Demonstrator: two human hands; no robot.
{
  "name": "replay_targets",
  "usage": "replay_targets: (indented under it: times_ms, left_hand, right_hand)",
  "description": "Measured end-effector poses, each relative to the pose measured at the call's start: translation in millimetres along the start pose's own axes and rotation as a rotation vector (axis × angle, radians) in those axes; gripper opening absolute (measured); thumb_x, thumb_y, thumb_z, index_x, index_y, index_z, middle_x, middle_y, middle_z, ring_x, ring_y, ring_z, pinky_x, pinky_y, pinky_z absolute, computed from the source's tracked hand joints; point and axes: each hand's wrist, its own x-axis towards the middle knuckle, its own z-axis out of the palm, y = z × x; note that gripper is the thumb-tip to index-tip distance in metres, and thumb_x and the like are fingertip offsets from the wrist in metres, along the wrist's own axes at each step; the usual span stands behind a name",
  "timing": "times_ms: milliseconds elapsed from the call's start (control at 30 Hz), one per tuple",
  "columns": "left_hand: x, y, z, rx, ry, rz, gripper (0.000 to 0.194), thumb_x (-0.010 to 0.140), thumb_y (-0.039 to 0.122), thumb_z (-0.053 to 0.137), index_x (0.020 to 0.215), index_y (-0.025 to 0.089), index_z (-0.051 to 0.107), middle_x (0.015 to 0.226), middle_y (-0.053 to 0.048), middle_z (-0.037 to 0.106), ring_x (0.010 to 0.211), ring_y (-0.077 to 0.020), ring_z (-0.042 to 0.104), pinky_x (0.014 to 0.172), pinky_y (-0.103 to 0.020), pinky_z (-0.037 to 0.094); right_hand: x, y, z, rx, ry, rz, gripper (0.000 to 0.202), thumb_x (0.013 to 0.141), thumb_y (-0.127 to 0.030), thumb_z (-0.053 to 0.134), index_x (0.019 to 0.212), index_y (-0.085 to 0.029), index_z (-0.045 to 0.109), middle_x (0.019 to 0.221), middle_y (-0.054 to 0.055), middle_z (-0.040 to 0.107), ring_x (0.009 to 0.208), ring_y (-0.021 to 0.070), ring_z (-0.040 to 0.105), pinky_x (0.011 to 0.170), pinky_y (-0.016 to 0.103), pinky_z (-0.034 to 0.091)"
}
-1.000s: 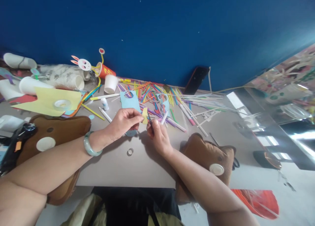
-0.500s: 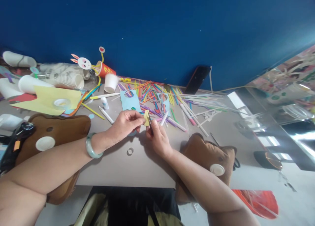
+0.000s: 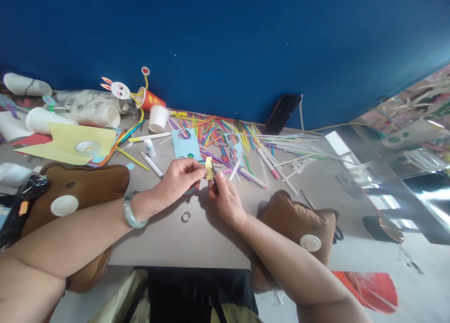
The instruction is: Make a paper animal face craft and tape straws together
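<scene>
Pinched between the fingertips of my left hand [image 3: 183, 176] is a small yellow paper piece [image 3: 209, 168]. My right hand [image 3: 227, 199] is closed around small dark scissors [image 3: 214, 172], whose blades lie against the right side of the paper. The scissor handles are mostly hidden by my fingers. Behind my left hand lies a light blue paper [image 3: 184, 146] with a round hole cut in it. A small clear ring [image 3: 186, 216] rests on the table below my hands.
Colourful sticks [image 3: 218, 138] are heaped behind my hands. Brown cushions [image 3: 105, 182] flank my arms. At the left are yellow paper [image 3: 63, 142], stacked paper cups [image 3: 101, 115] and an orange cup [image 3: 151, 99] with a rabbit figure. A phone [image 3: 282, 113] leans against the blue wall.
The yellow paper piece has turned slightly between my fingers and looks narrower. Both hands stay in almost the same place.
</scene>
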Motion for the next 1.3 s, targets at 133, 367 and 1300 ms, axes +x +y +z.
replay_targets:
  times_ms: [133, 367, 1300]
  left_hand:
    - [0.9, -2.6, -0.1, -0.004, 0.004, 0.009, 0.02, 0.081, 0.035, 0.067, 0.076, 0.015, 0.067, 0.053, 0.003, 0.056, 0.046, -0.0066, 0.044, 0.046, -0.02, 0.034]
    - [-0.6, 1.3, -0.7, 0.002, 0.004, -0.002, 0.02, 0.08, 0.034, 0.067, 0.076, 0.015, 0.067, 0.051, 0.003, 0.055, 0.044, -0.007, 0.044, 0.044, -0.019, 0.032]
    - [2.5, -3.1, 0.2, -0.09, 0.022, -0.018, 0.018, 0.079, 0.033, 0.069, 0.075, 0.015, 0.066, 0.052, 0.004, 0.054, 0.046, -0.0071, 0.048, 0.046, -0.019, 0.036]
  right_hand:
    - [0.2, 0.8, 0.0, 0.011, 0.001, 0.001, 0.055, 0.09, -0.072, 0.038, 0.067, -0.022, 0.044, 0.046, -0.006, 0.035, 0.043, 0.0098, 0.027, 0.045, 0.028, 0.021]
    - [-0.5, -4.0, 0.7, 0.002, 0.01, 0.029, 0.054, 0.089, -0.072, 0.039, 0.066, -0.023, 0.042, 0.046, -0.005, 0.036, 0.044, 0.0102, 0.029, 0.046, 0.028, 0.022]
    - [0.5, 0.2, 1.4, 0.042, 0.016, 0.031, 0.057, 0.087, -0.074, 0.04, 0.066, -0.022, 0.043, 0.044, -0.007, 0.034, 0.043, 0.0088, 0.027, 0.045, 0.026, 0.02]
